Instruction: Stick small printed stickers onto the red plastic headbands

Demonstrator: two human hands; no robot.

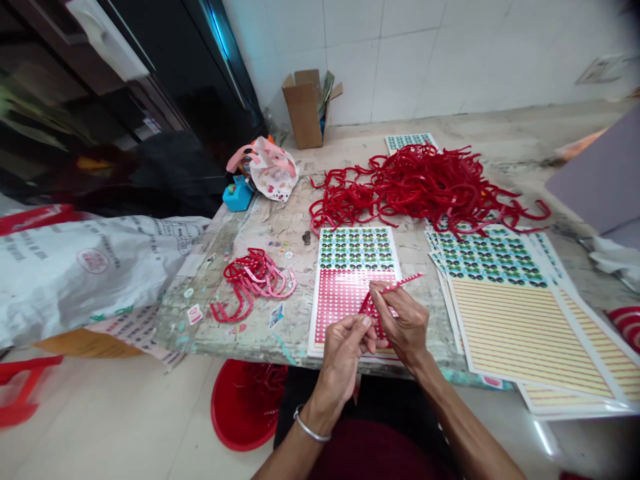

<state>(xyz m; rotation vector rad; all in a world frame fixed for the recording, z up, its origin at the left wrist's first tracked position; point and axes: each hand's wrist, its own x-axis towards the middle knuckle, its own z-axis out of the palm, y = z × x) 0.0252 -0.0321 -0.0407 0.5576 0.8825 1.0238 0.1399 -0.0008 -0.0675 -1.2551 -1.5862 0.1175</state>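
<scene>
The single view looks out from the person's head, facing forward and down, close above the left hand and right hand near six o'clock. It takes in the table and, at twelve o'clock, a tiled wall.

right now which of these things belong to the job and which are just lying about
Job: left hand, right hand, red plastic strip held, heart-pattern sticker sheet beneath, heap of red strips, smaller pink-red pile.
Lying about: cardboard box, white woven sack, white-and-pink bag, red basin on the floor.
</scene>
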